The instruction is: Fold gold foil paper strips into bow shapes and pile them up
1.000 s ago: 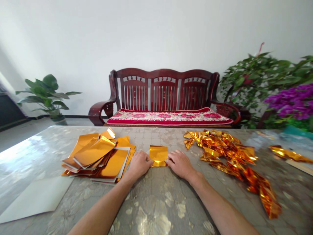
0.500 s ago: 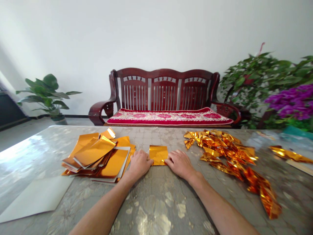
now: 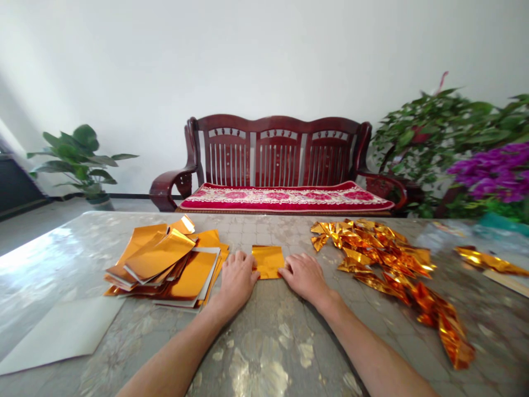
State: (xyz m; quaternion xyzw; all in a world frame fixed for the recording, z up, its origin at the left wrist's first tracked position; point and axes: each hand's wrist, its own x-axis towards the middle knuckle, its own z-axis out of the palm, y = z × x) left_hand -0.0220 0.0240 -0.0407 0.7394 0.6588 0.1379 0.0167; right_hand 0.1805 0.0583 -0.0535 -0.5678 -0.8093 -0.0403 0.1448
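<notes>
A small folded sheet of gold foil paper (image 3: pixel 268 262) lies on the table in front of me, between my two hands. My left hand (image 3: pixel 238 277) is closed at its left edge, thumb at the near left corner. At the near right corner my right hand (image 3: pixel 305 277) pinches the paper, its fingers curled. Left of my left hand is a loose stack of gold foil sheets (image 3: pixel 161 259) with some pale undersides showing. Crumpled and folded gold foil pieces (image 3: pixel 376 248) form a heap to the right of my right hand.
A pale sheet (image 3: pixel 68 333) lies at the table's left. On the right are clear plastic (image 3: pixel 442 234) and a separate foil piece (image 3: pixel 491 261). Beyond the patterned table (image 3: pixel 256 353) stand a wooden bench (image 3: pixel 276 151), a potted plant (image 3: pixel 85 160) and purple flowers (image 3: pixel 496 171).
My left hand's fingers have shifted slightly along the left edge of the foil paper. My right hand and the paper stay in nearly the same place.
</notes>
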